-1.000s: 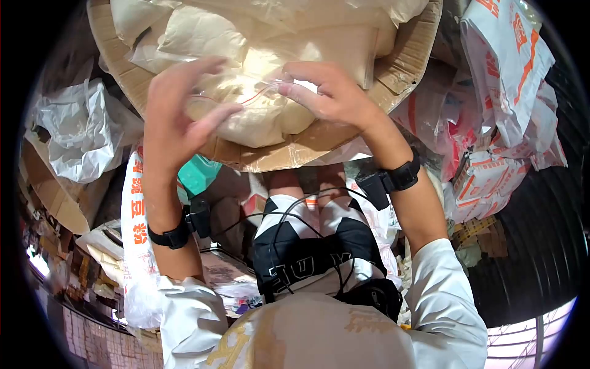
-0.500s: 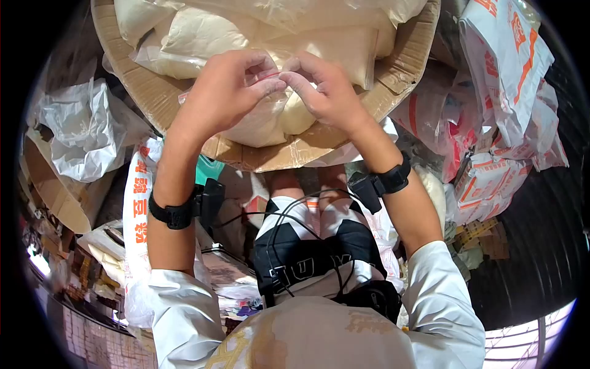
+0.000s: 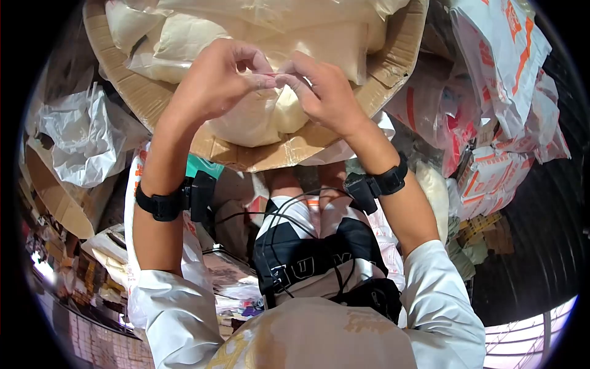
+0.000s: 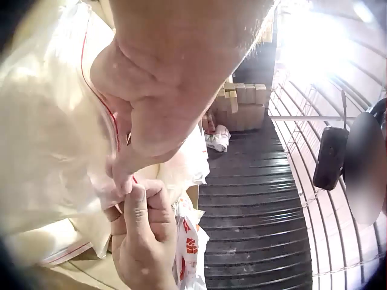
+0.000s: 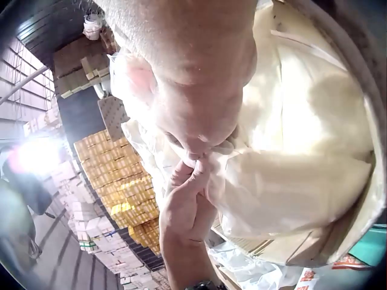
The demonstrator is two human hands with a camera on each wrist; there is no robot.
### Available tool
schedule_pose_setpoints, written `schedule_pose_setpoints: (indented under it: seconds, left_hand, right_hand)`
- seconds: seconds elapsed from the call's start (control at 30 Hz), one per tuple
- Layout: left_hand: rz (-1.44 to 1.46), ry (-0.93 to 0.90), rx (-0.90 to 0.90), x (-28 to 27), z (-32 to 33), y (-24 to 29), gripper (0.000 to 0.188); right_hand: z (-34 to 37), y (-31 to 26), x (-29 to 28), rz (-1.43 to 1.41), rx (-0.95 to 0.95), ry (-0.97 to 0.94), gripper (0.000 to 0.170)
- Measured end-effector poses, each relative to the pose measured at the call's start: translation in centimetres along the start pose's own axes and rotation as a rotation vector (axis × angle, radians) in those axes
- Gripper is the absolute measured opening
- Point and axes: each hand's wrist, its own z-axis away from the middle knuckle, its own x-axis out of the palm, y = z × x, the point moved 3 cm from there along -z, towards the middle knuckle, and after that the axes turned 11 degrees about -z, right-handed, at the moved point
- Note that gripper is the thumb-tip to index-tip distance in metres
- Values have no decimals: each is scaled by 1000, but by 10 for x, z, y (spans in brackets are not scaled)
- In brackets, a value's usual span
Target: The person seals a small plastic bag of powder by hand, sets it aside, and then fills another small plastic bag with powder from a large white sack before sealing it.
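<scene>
A clear zip bag of pale cream powder leans over the front of a round cardboard container. Along its mouth runs a red zip line, plain in the left wrist view. My left hand pinches this mouth between thumb and fingers. Right beside it, my right hand pinches the same edge, the two sets of fingertips meeting. In the right wrist view, the hands hide most of the pinched edge. More filled bags lie behind in the container.
White sacks with orange print hang and lie at the right. On the left is a crumpled white plastic bag. A green object shows under the container's front edge. Stacked yellow boxes stand farther off in the right wrist view.
My left hand has come in to the right from apart, closing its fingers on the bag's mouth beside my right hand. Since then both hands have shifted slightly left.
</scene>
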Motion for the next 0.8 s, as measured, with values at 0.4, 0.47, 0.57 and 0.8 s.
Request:
schedule_pose_setpoints:
  seconds: [0.4,0.47,0.57,0.8]
  left_hand:
    - [-494,355,440,-2,26,-2,7]
    - [-425,358,409,-7,30,-7,10]
    - [-476,364,403,-14,38,-16,11]
    - [-364,370,254,-23,59,-42,7]
  right_hand:
    - [1,8,3,-127,94,-13,10]
    - [3,12,1,-161,164,-28,10]
    - [4,22,0,-223,221,-48,11]
    - [1,18,-7,-221,332,-123,16]
